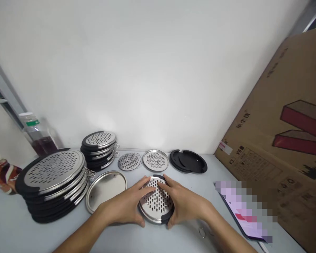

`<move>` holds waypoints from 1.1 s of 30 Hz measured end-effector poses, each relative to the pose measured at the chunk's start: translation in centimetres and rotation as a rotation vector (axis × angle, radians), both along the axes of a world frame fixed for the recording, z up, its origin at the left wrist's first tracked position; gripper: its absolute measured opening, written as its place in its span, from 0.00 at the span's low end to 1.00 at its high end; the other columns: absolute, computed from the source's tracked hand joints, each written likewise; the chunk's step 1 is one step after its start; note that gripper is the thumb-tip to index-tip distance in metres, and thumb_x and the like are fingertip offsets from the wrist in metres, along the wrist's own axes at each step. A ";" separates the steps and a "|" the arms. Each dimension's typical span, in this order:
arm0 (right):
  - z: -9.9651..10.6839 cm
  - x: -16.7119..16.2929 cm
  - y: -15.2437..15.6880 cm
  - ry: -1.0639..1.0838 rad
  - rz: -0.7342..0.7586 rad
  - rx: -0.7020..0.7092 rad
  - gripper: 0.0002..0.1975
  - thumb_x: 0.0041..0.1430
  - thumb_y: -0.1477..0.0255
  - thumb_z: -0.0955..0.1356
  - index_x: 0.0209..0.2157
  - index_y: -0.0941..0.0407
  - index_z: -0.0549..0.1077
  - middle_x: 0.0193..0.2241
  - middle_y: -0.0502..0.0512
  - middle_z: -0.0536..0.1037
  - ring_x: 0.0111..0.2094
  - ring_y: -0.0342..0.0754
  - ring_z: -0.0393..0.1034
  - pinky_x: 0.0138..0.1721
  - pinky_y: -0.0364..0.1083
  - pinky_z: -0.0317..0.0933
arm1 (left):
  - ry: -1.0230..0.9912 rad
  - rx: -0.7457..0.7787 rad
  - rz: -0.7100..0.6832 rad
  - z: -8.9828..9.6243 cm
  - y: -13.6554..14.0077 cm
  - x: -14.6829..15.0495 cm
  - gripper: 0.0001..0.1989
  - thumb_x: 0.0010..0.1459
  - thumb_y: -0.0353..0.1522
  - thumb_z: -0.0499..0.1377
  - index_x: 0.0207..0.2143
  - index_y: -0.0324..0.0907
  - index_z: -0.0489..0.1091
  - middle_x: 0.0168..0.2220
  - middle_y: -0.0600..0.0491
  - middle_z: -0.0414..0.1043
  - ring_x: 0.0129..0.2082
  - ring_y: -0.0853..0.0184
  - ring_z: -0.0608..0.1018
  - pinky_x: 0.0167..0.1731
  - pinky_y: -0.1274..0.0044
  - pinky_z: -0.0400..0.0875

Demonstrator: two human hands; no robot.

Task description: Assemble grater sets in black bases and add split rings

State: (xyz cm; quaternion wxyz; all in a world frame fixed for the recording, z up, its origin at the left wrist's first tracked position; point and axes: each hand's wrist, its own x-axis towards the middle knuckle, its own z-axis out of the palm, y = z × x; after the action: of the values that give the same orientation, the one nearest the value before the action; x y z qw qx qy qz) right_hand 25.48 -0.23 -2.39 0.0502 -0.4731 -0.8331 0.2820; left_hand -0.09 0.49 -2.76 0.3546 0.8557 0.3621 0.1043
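A round metal grater (158,203) with slotted holes and a black edge piece lies between my two hands at the front of the table. My left hand (134,201) grips its left side, with the thumb low and fingers reaching over the top. On the opposite side, my right hand (181,200) curls around the black edge. A shallow round metal dish (107,189) rests just left of my left hand. Behind the grater lie a loose perforated disc (129,161), a rimmed grating plate (156,161) and black round covers (193,161). A small metal ring (202,232) sits near my right wrist.
Two stacks of black-edged graters, one large (55,170) and one smaller (101,139), stand on the left. Beyond them are a bottle of dark liquid (43,144) and a jar (5,174). A phone (242,214) and a large cardboard box (274,140) occupy the right.
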 end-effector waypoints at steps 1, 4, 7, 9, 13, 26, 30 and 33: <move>-0.1 0.0 0.1 0.006 0.006 -0.007 0.65 0.24 0.63 0.79 0.65 0.57 0.49 0.67 0.68 0.37 0.65 0.67 0.37 0.63 0.57 0.43 | -0.002 -0.004 0.008 0.0 0.1 -0.2 0.49 0.39 0.37 0.71 0.63 0.53 0.54 0.69 0.52 0.35 0.66 0.50 0.46 0.61 0.63 0.52; -0.4 0.5 0.2 0.038 0.012 -0.012 0.64 0.28 0.62 0.78 0.66 0.58 0.46 0.67 0.66 0.33 0.66 0.66 0.32 0.64 0.56 0.38 | -0.008 0.020 0.023 -0.1 0.1 -0.3 0.45 0.41 0.36 0.70 0.62 0.54 0.56 0.68 0.54 0.37 0.66 0.52 0.48 0.61 0.63 0.53; -0.9 1.0 0.1 0.085 0.012 -0.037 0.64 0.30 0.61 0.78 0.66 0.55 0.44 0.67 0.63 0.29 0.66 0.65 0.28 0.64 0.58 0.35 | -0.047 0.069 0.043 0.1 0.3 0.0 0.41 0.42 0.39 0.69 0.59 0.53 0.61 0.67 0.52 0.44 0.65 0.53 0.51 0.61 0.64 0.54; -1.3 1.4 0.1 0.113 0.010 -0.070 0.65 0.30 0.60 0.78 0.66 0.52 0.41 0.67 0.61 0.27 0.66 0.66 0.26 0.64 0.59 0.33 | -0.098 0.084 0.058 0.5 0.4 0.2 0.40 0.40 0.40 0.70 0.58 0.52 0.64 0.66 0.51 0.50 0.64 0.52 0.55 0.60 0.64 0.54; -1.3 1.4 -0.2 0.218 0.025 -0.101 0.66 0.31 0.59 0.78 0.66 0.50 0.39 0.68 0.61 0.31 0.66 0.65 0.28 0.64 0.60 0.36 | -0.221 0.107 0.129 2.0 0.4 0.4 0.42 0.36 0.42 0.72 0.57 0.52 0.65 0.59 0.50 0.64 0.60 0.52 0.64 0.59 0.63 0.57; 0.1 -1.6 -0.6 0.889 -0.399 -0.155 0.20 0.57 0.59 0.67 0.46 0.58 0.73 0.40 0.57 0.78 0.43 0.54 0.71 0.44 0.49 0.65 | -0.530 0.000 0.485 0.4 1.8 0.9 0.35 0.49 0.36 0.66 0.59 0.49 0.59 0.50 0.50 0.71 0.50 0.60 0.73 0.53 0.66 0.65; 0.0 -1.1 -0.1 0.987 -0.448 -0.248 0.22 0.55 0.59 0.69 0.47 0.57 0.72 0.44 0.58 0.78 0.44 0.54 0.72 0.44 0.49 0.66 | -0.537 -0.080 0.437 -0.5 1.9 1.2 0.30 0.52 0.31 0.63 0.58 0.47 0.60 0.46 0.49 0.72 0.46 0.62 0.75 0.50 0.68 0.68; 0.0 -0.7 0.1 0.964 -0.428 -0.275 0.21 0.55 0.60 0.69 0.48 0.56 0.72 0.45 0.58 0.77 0.43 0.54 0.72 0.42 0.48 0.66 | -0.549 -0.183 0.430 -0.8 1.8 1.4 0.25 0.54 0.31 0.61 0.55 0.44 0.63 0.43 0.49 0.72 0.42 0.63 0.75 0.46 0.70 0.70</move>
State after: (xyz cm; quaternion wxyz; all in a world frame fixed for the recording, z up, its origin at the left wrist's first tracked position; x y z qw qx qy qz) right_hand 24.73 -0.16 -2.36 0.4205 -0.4513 -0.5563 0.5568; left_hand 1.29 2.28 -3.55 0.4838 0.6649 0.4328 0.3695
